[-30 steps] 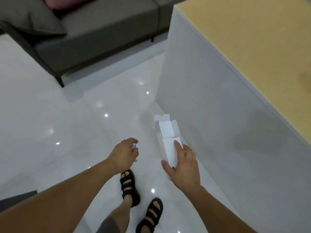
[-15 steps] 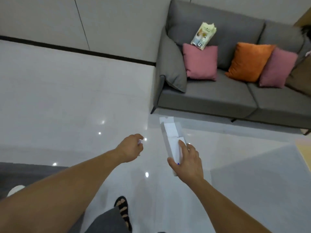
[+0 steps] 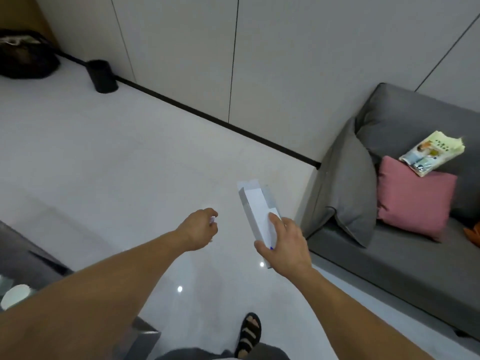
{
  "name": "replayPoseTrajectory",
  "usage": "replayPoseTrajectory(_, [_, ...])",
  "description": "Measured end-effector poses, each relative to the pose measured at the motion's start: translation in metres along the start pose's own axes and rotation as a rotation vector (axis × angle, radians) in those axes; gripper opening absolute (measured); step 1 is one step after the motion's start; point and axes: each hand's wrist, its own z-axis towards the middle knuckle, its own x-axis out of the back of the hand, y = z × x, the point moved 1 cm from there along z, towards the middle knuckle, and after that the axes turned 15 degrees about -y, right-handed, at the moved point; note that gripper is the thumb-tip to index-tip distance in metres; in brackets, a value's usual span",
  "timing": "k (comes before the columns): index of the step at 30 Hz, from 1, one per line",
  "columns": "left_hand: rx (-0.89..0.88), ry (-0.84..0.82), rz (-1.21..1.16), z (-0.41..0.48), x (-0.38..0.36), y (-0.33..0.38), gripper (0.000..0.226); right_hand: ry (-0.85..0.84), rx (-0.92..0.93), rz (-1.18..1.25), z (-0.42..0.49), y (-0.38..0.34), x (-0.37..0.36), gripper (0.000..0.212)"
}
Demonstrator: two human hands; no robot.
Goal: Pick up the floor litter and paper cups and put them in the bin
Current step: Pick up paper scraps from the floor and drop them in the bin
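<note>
Head view, what changed: the person has turned to the left. The grey fabric sofa (image 3: 389, 268) has slid over to 3 o'clock, and a small round black bin (image 3: 102, 76) now shows at 11 o'clock, by the wall.
Right hand (image 3: 285, 245): it still grips the long white cardboard box (image 3: 255, 206), with fingers on top and the thumb at the side. The box's open flap end points to 12 o'clock.
Left hand (image 3: 200, 229): its fingers stay curled tight round a small white paper scrap (image 3: 212, 220). Only a bit peeks out.
What it means: both bits of litter are up off the floor. I think the next job is to walk to the bin and drop them in.
Where the bin is: well apart from both hands, standing up on the shiny white floor (image 3: 104, 152).
In the way: a dark grey low thing (image 3: 15, 253) at 8 o'clock sits close to the left arm and could get bumped.
Around: a black bag (image 3: 26, 58) at 10 o'clock, near the bin. A pink square cushion (image 3: 415, 198) and a green-and-white snack packet (image 3: 432, 154) are on the sofa. A white round thing (image 3: 14, 297) at 8 o'clock may be a paper cup; I cannot tell.
</note>
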Motion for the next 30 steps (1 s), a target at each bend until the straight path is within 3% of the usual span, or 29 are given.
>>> replayPoseTrajectory(9, [0.104,0.225,-0.243,0.077,0.137,-0.034,0.029,-0.165,0.237,-0.133,0.21,-0.078,0.04,0.077])
replayPoseTrajectory(30, [0.197,0.479,-0.303,0.226,0.603,-0.174,0.031,-0.265,0.496,-0.204,0.648,-0.442,0.036,0.082])
